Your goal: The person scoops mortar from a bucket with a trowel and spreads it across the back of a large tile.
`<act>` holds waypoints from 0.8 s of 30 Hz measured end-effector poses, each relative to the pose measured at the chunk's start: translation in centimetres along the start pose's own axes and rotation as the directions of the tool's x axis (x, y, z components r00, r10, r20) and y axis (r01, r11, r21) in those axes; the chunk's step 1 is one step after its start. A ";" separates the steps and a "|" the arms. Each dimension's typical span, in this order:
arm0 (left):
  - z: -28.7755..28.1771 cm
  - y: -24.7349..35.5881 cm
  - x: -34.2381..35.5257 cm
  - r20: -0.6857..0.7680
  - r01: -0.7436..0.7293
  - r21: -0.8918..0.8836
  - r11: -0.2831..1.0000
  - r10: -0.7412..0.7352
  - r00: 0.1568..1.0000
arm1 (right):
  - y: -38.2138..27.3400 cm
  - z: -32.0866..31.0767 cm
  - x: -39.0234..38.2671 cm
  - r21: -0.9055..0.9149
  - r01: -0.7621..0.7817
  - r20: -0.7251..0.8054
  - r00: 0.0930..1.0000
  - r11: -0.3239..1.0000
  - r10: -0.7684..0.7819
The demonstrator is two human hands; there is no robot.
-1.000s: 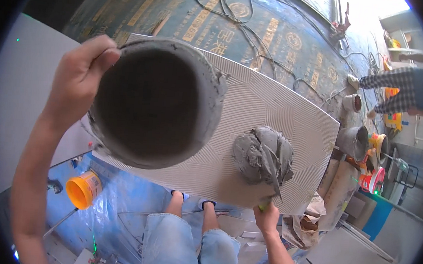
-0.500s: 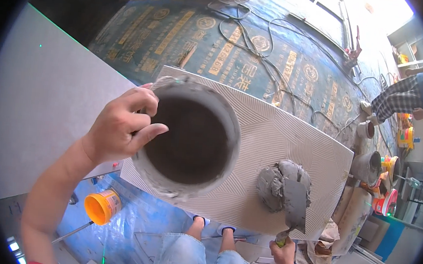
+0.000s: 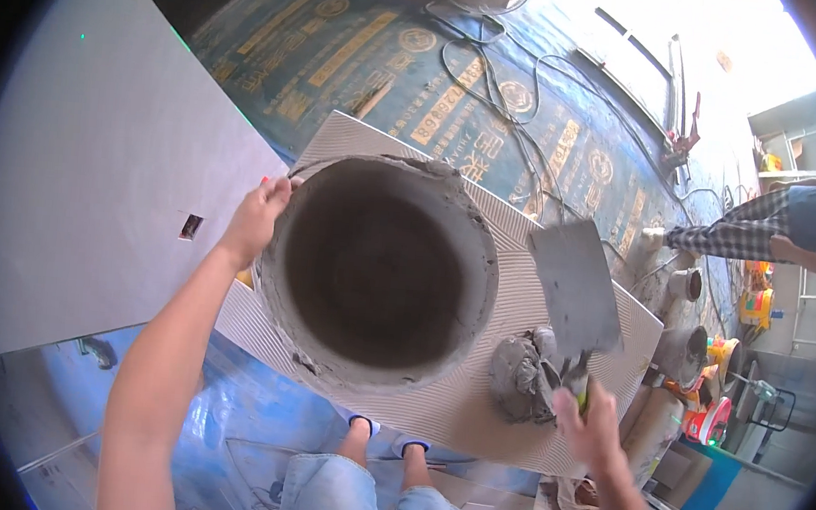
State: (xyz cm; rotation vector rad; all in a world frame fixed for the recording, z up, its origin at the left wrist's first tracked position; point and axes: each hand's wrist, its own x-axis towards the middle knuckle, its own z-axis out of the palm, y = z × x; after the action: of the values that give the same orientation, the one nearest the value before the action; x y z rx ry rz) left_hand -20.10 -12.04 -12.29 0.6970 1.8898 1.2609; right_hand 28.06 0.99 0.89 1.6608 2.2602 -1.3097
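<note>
My left hand [image 3: 256, 218] grips the rim of a mortar-crusted grey bucket [image 3: 378, 270], held mouth-up over a large ribbed tile [image 3: 473, 404] lying back side up. The bucket's dark inside looks mostly scraped out. My right hand [image 3: 588, 425] holds the handle of a flat steel trowel [image 3: 574, 287], its blade raised above the tile. A lump of grey mortar [image 3: 521, 377] sits on the tile just left of my right hand, below the blade.
Blue printed floor sheeting [image 3: 376, 51] with loose cables [image 3: 497, 99] lies behind the tile. A big grey tile panel [image 3: 87, 191] stands at left. Another person [image 3: 774, 231] in checked trousers is at far right, near buckets [image 3: 683, 349] and clutter. My feet [image 3: 384, 440] are below the tile.
The bucket has swung right and turned mouth-up toward me, filling the middle of the view. The trowel has lifted off the mortar lump, blade now raised clear of it.
</note>
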 end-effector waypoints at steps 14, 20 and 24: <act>10.1 8.9 3.9 0.185 -0.320 0.189 0.928 0.286 0.940 | 9.2 -3.6 2.6 -0.090 -0.153 0.097 0.982 0.984 0.161; 14.6 12.7 0.6 0.175 -0.366 0.198 0.909 0.335 0.926 | 5.0 5.5 -5.5 0.131 -0.424 0.528 0.795 0.896 0.299; 16.2 13.7 -1.0 0.243 -0.385 0.248 0.889 0.327 0.913 | -2.0 6.9 1.1 -0.362 0.227 0.318 0.942 0.904 -0.109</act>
State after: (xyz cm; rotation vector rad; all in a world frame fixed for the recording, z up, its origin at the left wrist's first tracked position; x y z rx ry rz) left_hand -5.81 0.74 -3.09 1.3302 1.8532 1.0868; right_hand 23.13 -2.76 -2.90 1.0823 2.3262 -0.9565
